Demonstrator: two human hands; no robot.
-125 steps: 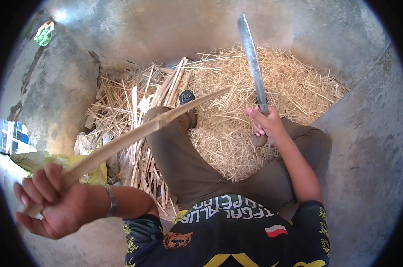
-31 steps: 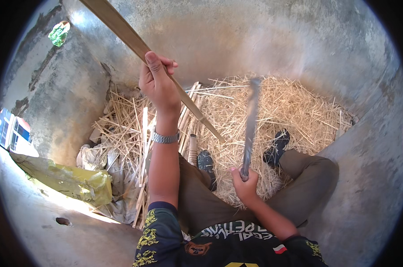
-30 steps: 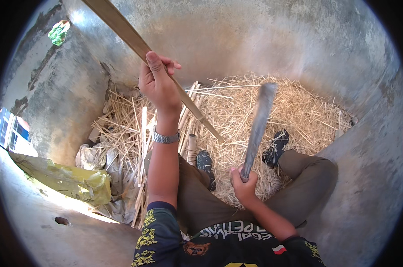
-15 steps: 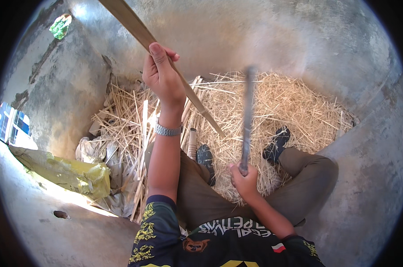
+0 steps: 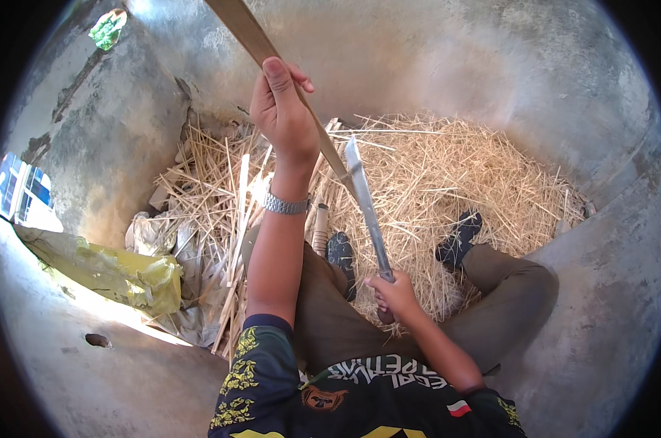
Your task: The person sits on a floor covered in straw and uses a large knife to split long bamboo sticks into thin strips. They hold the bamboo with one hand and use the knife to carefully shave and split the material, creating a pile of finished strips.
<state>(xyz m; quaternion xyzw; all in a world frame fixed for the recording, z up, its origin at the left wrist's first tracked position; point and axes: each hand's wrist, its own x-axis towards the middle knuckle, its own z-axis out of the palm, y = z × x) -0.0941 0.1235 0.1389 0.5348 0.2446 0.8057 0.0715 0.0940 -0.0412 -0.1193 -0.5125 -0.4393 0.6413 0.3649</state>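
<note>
My left hand point(image 5: 287, 120) is raised and closed around a long bamboo strip point(image 5: 241, 28), which slants from the upper left down to the right past my wrist. In my right hand point(image 5: 397, 296), lower down, is the handle of a machete point(image 5: 368, 208). Its long grey blade points up and slightly left. Near the strip's lower end the blade meets or overlaps it; whether the edge bites in, I cannot tell.
Pale shavings point(image 5: 462, 160) cover the floor around my dark shoes. At left lie cut bamboo sticks point(image 5: 206, 164) and a yellow sack point(image 5: 144, 281). A ridged pale rod point(image 5: 320, 230) stands by my left shoe. A concrete wall point(image 5: 447, 58) curves behind.
The machete has swung left from upright and now lies against or across the strip's lower end. My left hand and the strip appear slightly further right and higher.
</note>
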